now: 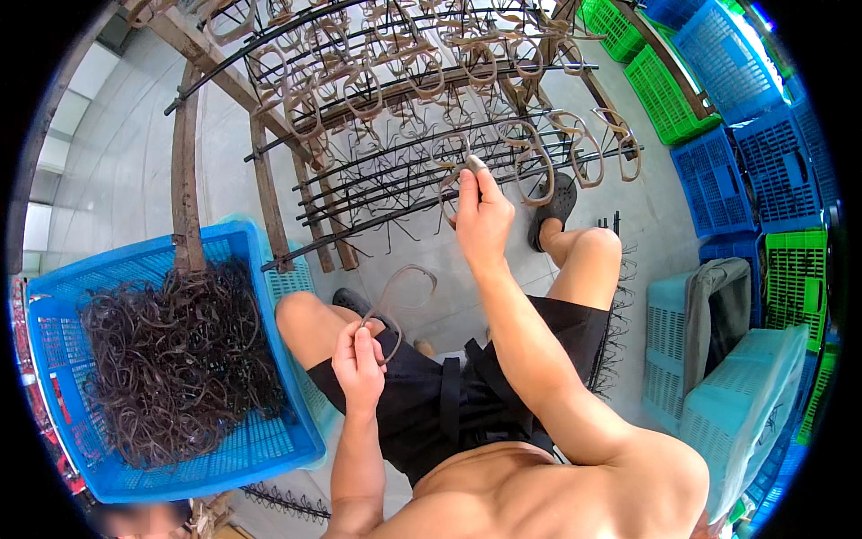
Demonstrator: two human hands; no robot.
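- A metal rack (377,193) of dark rods fills the upper middle of the frame, hung with pale brown loops.
- A blue basket (269,422) at lower left holds a tangled heap of dark strips (175,359).
- Coloured crates (718,90) stack along the right edge.
- The right hand (483,216), upper centre, pinches a loop (453,171) against a rod.
- The left hand (357,359), lower centre, is clamped on a brown loop (400,292), its long axis rising toward the upper right.
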